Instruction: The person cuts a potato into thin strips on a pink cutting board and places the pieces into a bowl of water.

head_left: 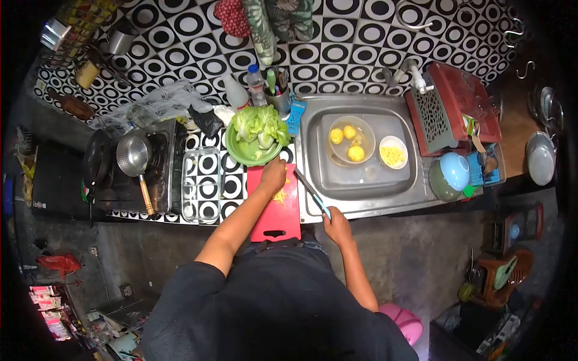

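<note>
My right hand [337, 227] is wrapped round the light blue handle of a knife [312, 192], its dark blade pointing up and left over the sink's near edge. My left hand [275, 172] is closed over the top of a red cutting board [276, 221], close by the rim of a green bowl [255, 155]. What its fingers hold, if anything, is hidden. Small yellow cut pieces [279, 197] lie on the board beside that hand. Leafy green lettuce [261, 127] fills the green bowl.
In the steel sink [361, 185] stand a bowl of water with several peeled yellow potatoes [356, 154] and a white bowl of yellow pieces [393, 156]. A glass dish [201, 212] and a stove with a saucepan [133, 154] are left; a red dish rack [430, 114] is right.
</note>
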Demonstrator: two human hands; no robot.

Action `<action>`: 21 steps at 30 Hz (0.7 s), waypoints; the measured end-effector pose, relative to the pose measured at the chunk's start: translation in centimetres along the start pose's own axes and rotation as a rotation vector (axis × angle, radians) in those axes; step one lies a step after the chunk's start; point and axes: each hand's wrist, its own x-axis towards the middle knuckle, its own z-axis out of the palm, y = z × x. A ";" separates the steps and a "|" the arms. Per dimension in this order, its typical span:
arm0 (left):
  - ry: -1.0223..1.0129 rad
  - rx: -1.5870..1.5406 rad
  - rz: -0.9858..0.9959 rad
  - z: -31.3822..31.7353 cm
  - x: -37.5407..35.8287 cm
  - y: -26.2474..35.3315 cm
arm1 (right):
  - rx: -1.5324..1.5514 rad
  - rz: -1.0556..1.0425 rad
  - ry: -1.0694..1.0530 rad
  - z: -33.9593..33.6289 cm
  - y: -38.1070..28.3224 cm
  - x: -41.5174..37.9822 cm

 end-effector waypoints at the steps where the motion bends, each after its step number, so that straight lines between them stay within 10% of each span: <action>1: -0.001 0.022 0.000 0.4 0.1 0.0 | 0.011 -0.026 0.023 0.0 0.2 0.2; 21: 0.128 0.039 0.010 -2.4 -2.2 2.4 | 0.021 -0.112 -0.154 -2.3 2.8 -0.6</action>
